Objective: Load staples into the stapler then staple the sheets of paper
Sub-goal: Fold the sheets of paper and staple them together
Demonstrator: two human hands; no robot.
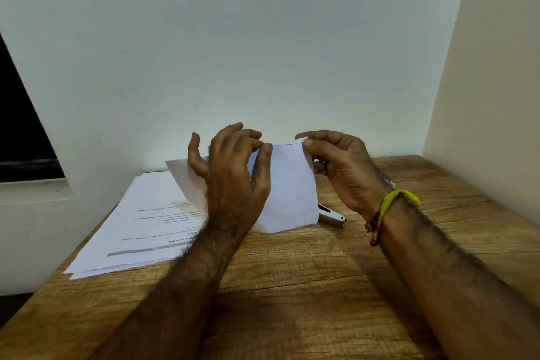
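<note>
A stack of sheets [140,219] is laid on the table [292,286] at its left side; a raised sheet [287,184] is held above the table centre, between both hands; the stapler [331,215] is placed on the table just right of and partly behind that sheet.

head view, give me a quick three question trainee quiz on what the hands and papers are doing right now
1. True or false: both the left hand and the right hand pinch the lifted white paper sheet.
2. Where is the silver metal stapler? A) in the right hand B) on the brown wooden table, partly behind the lifted sheet C) on the stack
3. Fill in: the stack of printed white sheets lies to the person's ____.

Key: 1 true; 2 B; 3 left
</note>
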